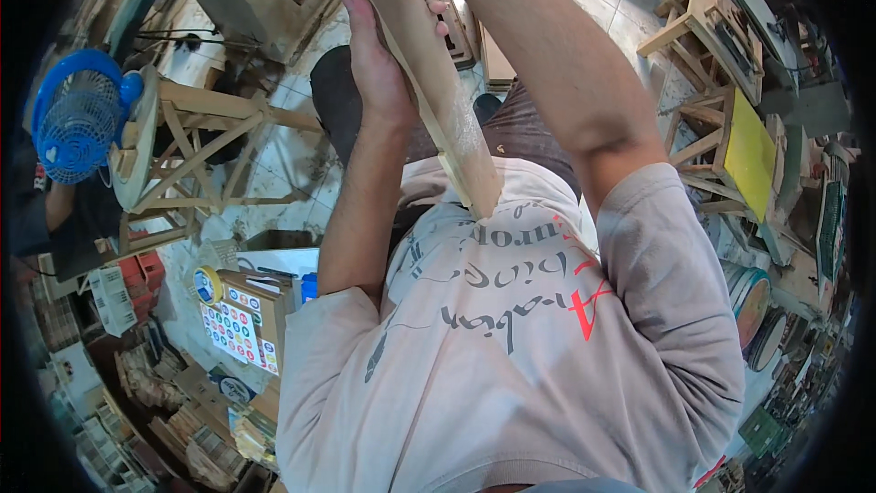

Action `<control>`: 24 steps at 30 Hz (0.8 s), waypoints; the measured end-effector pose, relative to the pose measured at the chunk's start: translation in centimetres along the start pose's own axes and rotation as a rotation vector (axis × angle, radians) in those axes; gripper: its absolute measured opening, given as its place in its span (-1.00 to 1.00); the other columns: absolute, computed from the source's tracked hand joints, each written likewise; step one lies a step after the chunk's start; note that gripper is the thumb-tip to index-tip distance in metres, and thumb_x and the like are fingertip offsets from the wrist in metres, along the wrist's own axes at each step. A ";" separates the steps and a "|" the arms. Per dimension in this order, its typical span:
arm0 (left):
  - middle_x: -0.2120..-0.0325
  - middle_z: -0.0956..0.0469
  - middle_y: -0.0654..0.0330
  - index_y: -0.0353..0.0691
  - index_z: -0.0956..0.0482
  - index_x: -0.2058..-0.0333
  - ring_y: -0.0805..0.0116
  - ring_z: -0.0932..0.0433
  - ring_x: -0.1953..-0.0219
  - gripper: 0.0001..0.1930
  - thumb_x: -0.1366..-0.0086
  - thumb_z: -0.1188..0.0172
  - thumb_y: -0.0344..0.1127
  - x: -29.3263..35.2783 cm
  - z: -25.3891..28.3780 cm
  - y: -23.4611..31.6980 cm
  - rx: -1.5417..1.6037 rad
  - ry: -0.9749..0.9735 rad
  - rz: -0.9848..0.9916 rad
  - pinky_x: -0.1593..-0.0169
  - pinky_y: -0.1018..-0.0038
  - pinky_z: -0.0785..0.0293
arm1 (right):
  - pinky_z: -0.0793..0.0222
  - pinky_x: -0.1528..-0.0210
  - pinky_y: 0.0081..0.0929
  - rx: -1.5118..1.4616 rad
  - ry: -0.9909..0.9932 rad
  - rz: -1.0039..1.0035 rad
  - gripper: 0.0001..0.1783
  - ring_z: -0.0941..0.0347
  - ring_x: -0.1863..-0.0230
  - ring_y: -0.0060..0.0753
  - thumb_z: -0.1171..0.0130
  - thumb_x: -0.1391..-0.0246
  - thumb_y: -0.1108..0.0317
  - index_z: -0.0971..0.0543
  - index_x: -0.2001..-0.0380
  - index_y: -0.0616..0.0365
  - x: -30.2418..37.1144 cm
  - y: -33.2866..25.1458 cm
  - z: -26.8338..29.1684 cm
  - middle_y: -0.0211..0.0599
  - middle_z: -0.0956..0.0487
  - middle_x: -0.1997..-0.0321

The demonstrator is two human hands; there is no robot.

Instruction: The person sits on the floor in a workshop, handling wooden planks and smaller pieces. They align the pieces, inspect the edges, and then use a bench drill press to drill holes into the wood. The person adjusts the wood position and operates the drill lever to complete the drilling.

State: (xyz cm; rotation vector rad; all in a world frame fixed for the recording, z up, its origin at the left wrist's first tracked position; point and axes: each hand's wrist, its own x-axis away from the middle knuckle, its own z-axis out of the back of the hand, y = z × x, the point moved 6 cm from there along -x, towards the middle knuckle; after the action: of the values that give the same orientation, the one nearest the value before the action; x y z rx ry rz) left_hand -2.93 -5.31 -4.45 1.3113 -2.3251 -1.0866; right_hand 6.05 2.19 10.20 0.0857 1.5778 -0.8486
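Observation:
A long pale piece of wood (429,73) slants from the top edge down to my belly, where its near end rests against my shirt. My left hand (379,68) grips it from beneath, thumb along the left side and fingertips showing past the right side. Some whitish dust or sheen lies on the wood's upper face. My right forearm (557,46) reaches forward beyond the top of the picture, so the right hand is out of sight. The wood's far end is cut off there too.
At the left, a blue fan (80,114) stands by a wooden trestle frame (205,141). A cardboard box with stickers (242,319) is at lower left, with a yellow tape roll (208,285) on it. Wooden stools, one with a yellow panel (750,155), stand at right on the tiled floor.

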 end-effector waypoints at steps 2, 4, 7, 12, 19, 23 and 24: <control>0.22 -0.49 0.10 -0.33 -0.41 0.06 0.35 -0.49 0.34 -0.25 -0.35 0.34 0.35 -0.3 0.5 -0.1 0.049 0.006 -0.004 0.27 0.49 -0.50 | -0.39 0.18 -0.24 0.014 -0.127 -0.089 -0.63 -0.54 0.22 0.04 -0.10 -0.07 0.20 -0.51 0.18 0.28 -0.1 1.3 -0.8 0.11 -0.56 0.31; 0.19 -0.47 0.06 -0.32 -0.37 0.00 0.29 -0.48 0.31 -0.26 -0.37 0.35 0.32 -1.2 0.7 0.4 0.047 -0.035 -0.007 0.25 0.43 -0.49 | -0.35 0.01 -0.24 0.024 -0.174 -0.061 -0.54 -0.48 0.04 0.04 -0.08 -0.09 0.15 -0.46 0.04 0.27 -0.8 1.5 -1.3 0.13 -0.53 0.13; 0.14 -0.39 -0.04 -0.32 -0.24 -0.12 0.15 -0.44 0.21 -0.28 -0.39 0.40 0.27 -4.2 0.7 3.5 0.004 -0.127 -0.098 0.18 0.26 -0.46 | -0.01 -0.35 -0.23 0.025 -0.202 0.041 -0.29 -0.11 -0.36 0.05 -0.02 -0.15 0.06 -0.22 -0.23 0.34 -2.1 0.4 -2.0 0.16 -0.26 -0.29; 0.19 -0.42 0.01 -0.30 -0.31 -0.07 0.15 -0.44 0.17 -0.32 -0.30 0.11 0.26 -8.1 4.2 10.7 0.249 -0.429 -0.181 0.07 0.27 -0.47 | -0.06 -0.32 -0.26 0.051 -0.343 0.037 -0.24 -0.12 -0.36 0.02 -0.03 -0.18 -0.03 -0.22 -0.22 0.39 0.2 -4.3 -1.3 0.20 -0.25 -0.29; 0.29 -0.41 -0.02 -0.44 -0.32 0.08 0.13 -0.40 0.27 -0.13 -0.26 0.44 0.42 -9.9 9.5 10.4 0.630 -0.155 0.128 0.16 0.18 -0.43 | -0.34 -0.15 -0.34 -0.210 -0.568 -0.271 -0.35 -0.42 -0.11 -0.19 -0.29 -0.01 0.04 -0.45 -0.12 0.14 9.9 -9.0 1.4 -0.11 -0.46 -0.13; 0.18 -0.29 0.09 -0.43 -0.19 0.00 0.28 -0.29 0.15 -0.18 0.04 -0.32 0.09 -9.5 11.5 10.7 0.558 -0.299 0.135 -0.04 0.36 -0.33 | -0.21 -0.27 -0.25 -0.182 -0.731 -0.223 -0.26 -0.28 -0.28 -0.13 -0.44 0.16 0.16 -0.45 -0.13 0.15 12.0 -12.7 3.1 -0.13 -0.33 -0.29; 0.17 -0.29 0.08 -0.43 -0.19 0.00 0.27 -0.29 0.15 -0.18 0.02 -0.30 0.10 -9.6 10.9 10.6 0.581 -0.337 0.127 -0.04 0.36 -0.33 | -0.25 -0.25 -0.26 -0.126 -0.688 -0.211 -0.27 -0.30 -0.25 -0.11 -0.46 0.20 0.21 -0.47 -0.10 0.14 12.5 -13.4 3.7 -0.12 -0.33 -0.27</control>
State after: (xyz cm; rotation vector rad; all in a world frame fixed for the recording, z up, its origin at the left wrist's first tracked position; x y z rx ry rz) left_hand -10.16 11.09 -3.11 1.1889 -3.0893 -0.6483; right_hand -0.42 -14.67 5.48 -0.4302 0.9920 -0.8215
